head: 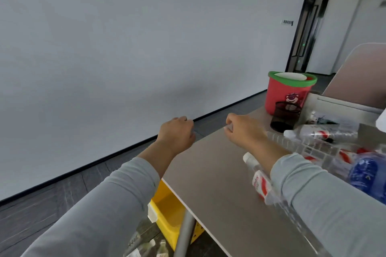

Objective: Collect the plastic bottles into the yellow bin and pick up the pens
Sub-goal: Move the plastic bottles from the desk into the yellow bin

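Observation:
The yellow bin (167,210) stands on the floor under the table's left edge. A clear plastic bottle with a red-and-white label (260,181) lies on the table (208,169), partly under my right forearm. Another such bottle (319,133) rests on a clear plastic rack (296,144), and a blue-labelled bottle (363,171) lies at the right. My left hand (177,133) hovers at the table's left edge with fingers loosely curled. My right hand (244,129) is over the far corner, fingers curled down, and I see nothing in either hand. No pen is plainly visible.
A black mesh pen holder (286,115) stands in front of a red bucket with a green rim (290,92) at the table's far end. A pale chair back (359,73) rises at the right. Some bottles (146,246) lie on the floor beside a grey table leg (183,233).

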Demonstrator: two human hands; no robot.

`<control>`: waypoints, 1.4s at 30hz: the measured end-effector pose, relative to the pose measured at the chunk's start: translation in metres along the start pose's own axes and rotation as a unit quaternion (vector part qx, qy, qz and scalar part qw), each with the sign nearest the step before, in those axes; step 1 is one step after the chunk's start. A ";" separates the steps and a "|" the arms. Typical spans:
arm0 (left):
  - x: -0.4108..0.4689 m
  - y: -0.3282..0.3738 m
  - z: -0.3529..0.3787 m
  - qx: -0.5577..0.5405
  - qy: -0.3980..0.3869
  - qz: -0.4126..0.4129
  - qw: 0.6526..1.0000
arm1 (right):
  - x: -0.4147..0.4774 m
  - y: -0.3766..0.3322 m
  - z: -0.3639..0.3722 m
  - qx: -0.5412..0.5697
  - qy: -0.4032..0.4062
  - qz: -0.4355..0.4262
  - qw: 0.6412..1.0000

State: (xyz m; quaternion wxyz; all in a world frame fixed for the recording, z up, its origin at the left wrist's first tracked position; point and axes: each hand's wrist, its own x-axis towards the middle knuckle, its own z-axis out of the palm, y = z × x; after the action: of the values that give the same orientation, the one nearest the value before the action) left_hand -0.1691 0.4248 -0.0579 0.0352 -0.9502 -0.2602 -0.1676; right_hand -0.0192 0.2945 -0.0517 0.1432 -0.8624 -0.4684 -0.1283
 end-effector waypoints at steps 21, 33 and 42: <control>-0.062 0.180 0.005 0.140 -0.149 0.333 0.920 | -0.215 0.121 -0.091 -0.017 0.040 0.154 0.987; -0.090 0.155 -0.025 -0.071 -0.012 0.264 0.962 | -0.249 0.128 -0.088 -0.031 0.073 0.180 0.981; -0.077 0.158 -0.019 -0.062 0.079 0.125 0.987 | -0.207 0.127 -0.064 -0.040 0.018 0.320 0.946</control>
State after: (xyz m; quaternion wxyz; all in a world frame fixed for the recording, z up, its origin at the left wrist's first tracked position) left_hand -0.1573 0.2487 -0.0631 0.0176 -0.9595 -0.1246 -0.2521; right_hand -0.0269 0.0449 -0.0821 0.1506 -0.9694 -0.1597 -0.1101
